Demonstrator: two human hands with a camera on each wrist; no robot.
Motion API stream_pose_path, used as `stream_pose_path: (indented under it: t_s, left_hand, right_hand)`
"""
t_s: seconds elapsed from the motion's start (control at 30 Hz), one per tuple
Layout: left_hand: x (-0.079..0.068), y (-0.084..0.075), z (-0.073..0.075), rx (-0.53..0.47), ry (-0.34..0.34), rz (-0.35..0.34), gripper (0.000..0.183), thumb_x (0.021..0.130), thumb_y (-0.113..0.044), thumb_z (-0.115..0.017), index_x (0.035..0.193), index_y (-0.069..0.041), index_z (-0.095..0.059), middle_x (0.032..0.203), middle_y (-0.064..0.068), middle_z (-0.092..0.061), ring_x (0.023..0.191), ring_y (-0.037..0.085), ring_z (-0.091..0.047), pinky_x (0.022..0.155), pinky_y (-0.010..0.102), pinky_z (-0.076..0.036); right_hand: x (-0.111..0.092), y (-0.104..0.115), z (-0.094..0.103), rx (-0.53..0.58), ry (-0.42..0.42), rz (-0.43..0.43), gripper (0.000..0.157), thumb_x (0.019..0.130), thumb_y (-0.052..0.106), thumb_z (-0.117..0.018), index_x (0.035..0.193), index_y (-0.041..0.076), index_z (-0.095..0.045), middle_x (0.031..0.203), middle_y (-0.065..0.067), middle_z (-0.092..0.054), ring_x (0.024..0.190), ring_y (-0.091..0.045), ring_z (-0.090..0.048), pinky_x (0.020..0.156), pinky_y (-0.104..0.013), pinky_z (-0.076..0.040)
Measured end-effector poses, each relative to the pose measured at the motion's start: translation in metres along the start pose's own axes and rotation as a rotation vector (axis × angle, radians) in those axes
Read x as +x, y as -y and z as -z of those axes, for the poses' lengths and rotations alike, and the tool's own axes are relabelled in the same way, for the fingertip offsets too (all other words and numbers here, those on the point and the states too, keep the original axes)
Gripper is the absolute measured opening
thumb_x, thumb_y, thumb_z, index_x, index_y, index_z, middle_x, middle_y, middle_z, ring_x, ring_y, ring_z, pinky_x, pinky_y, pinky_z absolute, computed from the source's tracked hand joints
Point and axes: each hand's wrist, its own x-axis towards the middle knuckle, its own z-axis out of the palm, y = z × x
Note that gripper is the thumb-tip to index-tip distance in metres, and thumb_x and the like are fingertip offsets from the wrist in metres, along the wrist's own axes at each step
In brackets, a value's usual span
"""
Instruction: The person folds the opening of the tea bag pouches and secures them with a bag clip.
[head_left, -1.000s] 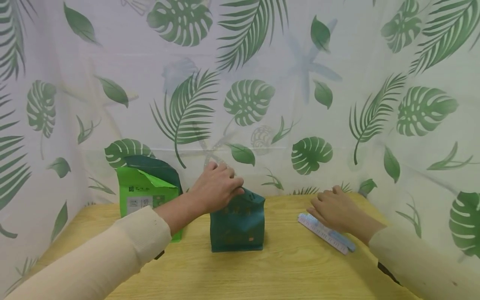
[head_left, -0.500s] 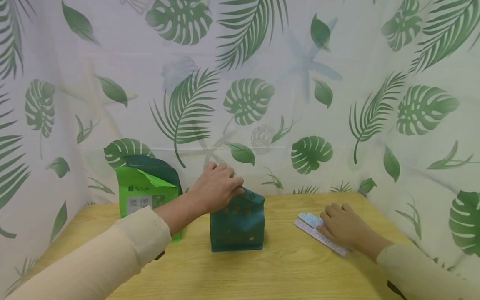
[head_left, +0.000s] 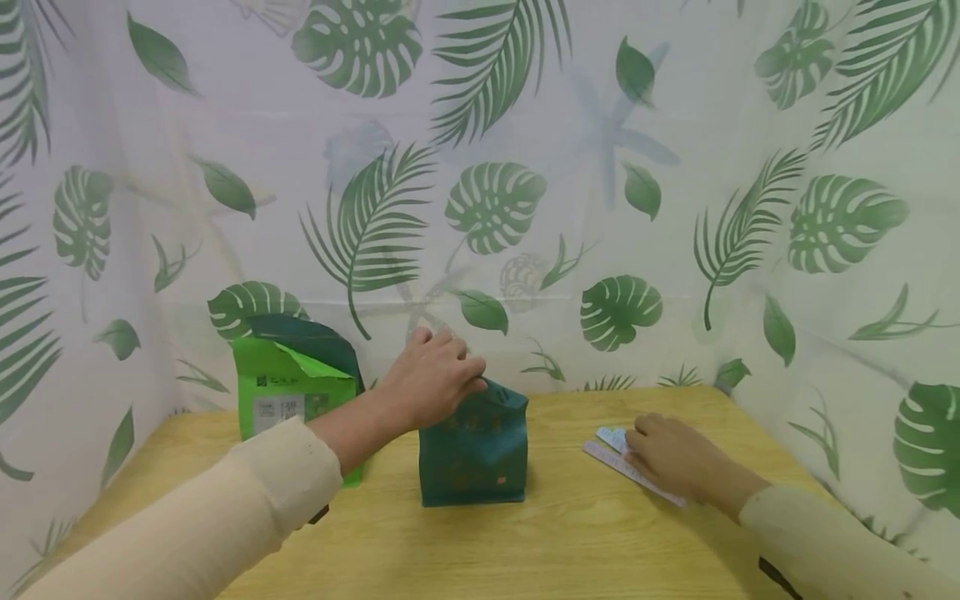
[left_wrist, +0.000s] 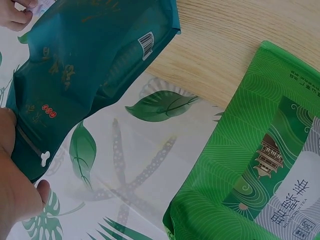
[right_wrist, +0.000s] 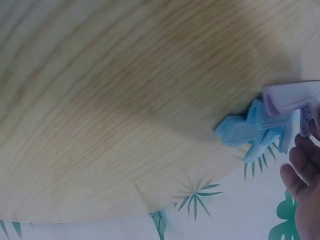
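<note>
In the head view, a teal foil pouch [head_left: 476, 458] stands upright mid-table. My left hand [head_left: 435, 379] grips its upper edge, which the fingers partly hide. The left wrist view shows the pouch's printed front and barcode. To the right, the curled fingers of my right hand [head_left: 675, 454] pinch a long lilac bag sealing clip [head_left: 607, 457]. Light-blue sealing clips [right_wrist: 245, 132] lie just behind and below it, their exact number unclear. The hand covers much of the clips in the head view; only the fingers show at the right wrist view's edge.
A bright green printed pouch [head_left: 292, 383] stands at the left, partly behind the left forearm, with a dark teal pouch [head_left: 330, 337] behind it. A leaf-patterned cloth [head_left: 480, 275] walls the wooden table [head_left: 570, 542] at the back and sides.
My right hand has come down onto the clips, and the lilac one has shifted slightly left, apart from the blue. My left hand still holds the teal pouch in the same place.
</note>
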Motion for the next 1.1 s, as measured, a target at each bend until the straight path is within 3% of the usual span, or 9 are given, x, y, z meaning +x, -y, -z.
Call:
stream_pose_path:
  t_s: [0.17, 0.4, 0.53, 0.73, 0.93, 1.1]
  left_hand:
    - [0.000, 0.000, -0.001, 0.007, 0.001, -0.002, 0.020, 0.101, -0.039, -0.056, 0.093, -0.023, -0.064, 0.082, -0.002, -0.055, 0.076, 0.018, -0.044, 0.075, 0.036, -0.030]
    - [0.000, 0.000, -0.001, 0.001, -0.002, -0.006, 0.019, 0.102, -0.039, -0.056, 0.093, -0.023, -0.063, 0.084, -0.002, -0.056, 0.078, 0.018, -0.046, 0.075, 0.036, -0.030]
    - [-0.001, 0.000, -0.001, 0.006, -0.003, -0.007, 0.020, 0.101, -0.039, -0.056, 0.093, -0.023, -0.063, 0.083, -0.002, -0.056, 0.078, 0.018, -0.045, 0.075, 0.036, -0.030]
    - [-0.001, 0.001, -0.001, 0.016, -0.021, -0.018, 0.020, 0.101, -0.040, -0.057, 0.092, -0.023, -0.064, 0.083, -0.002, -0.056, 0.076, 0.018, -0.045, 0.074, 0.036, -0.031]
    - [-0.002, 0.000, 0.000, 0.019, -0.025, -0.017, 0.019, 0.100, -0.040, -0.058, 0.091, -0.024, -0.064, 0.082, -0.002, -0.055, 0.075, 0.018, -0.044, 0.073, 0.035, -0.030]
    - [-0.002, 0.000, 0.000, 0.023, -0.024, -0.018, 0.019, 0.100, -0.040, -0.059, 0.091, -0.024, -0.064, 0.081, -0.002, -0.055, 0.074, 0.018, -0.043, 0.073, 0.035, -0.029]
  right_hand:
    - [0.007, 0.003, 0.005, 0.089, 0.030, 0.006, 0.014, 0.096, 0.019, -0.064, 0.085, 0.013, -0.057, 0.077, 0.006, -0.045, 0.067, -0.008, -0.037, 0.060, -0.028, -0.039]
    - [0.021, 0.008, 0.017, 0.191, -0.057, 0.046, 0.015, 0.095, 0.016, -0.067, 0.089, 0.016, -0.054, 0.080, 0.007, -0.050, 0.069, -0.006, -0.045, 0.060, -0.025, -0.044]
    - [0.033, 0.011, 0.029, 0.212, -0.062, 0.041, 0.011, 0.097, 0.016, -0.065, 0.102, 0.010, -0.057, 0.089, 0.001, -0.061, 0.077, -0.012, -0.057, 0.065, -0.029, -0.051]
    - [0.050, 0.011, 0.051, 0.180, -0.100, 0.029, 0.033, 0.099, 0.015, -0.062, 0.125, -0.004, -0.056, 0.104, -0.011, -0.065, 0.096, -0.025, -0.064, 0.082, -0.039, -0.055]
    - [0.062, 0.012, 0.072, 0.164, -0.246, 0.091, 0.022, 0.094, 0.005, -0.067, 0.113, -0.005, -0.064, 0.096, -0.009, -0.061, 0.089, -0.022, -0.060, 0.077, -0.035, -0.054]
    - [0.069, 0.014, 0.085, 0.253, -0.233, 0.046, 0.014, 0.096, 0.006, -0.063, 0.108, -0.002, -0.063, 0.099, -0.008, -0.060, 0.092, -0.022, -0.060, 0.081, -0.039, -0.054]
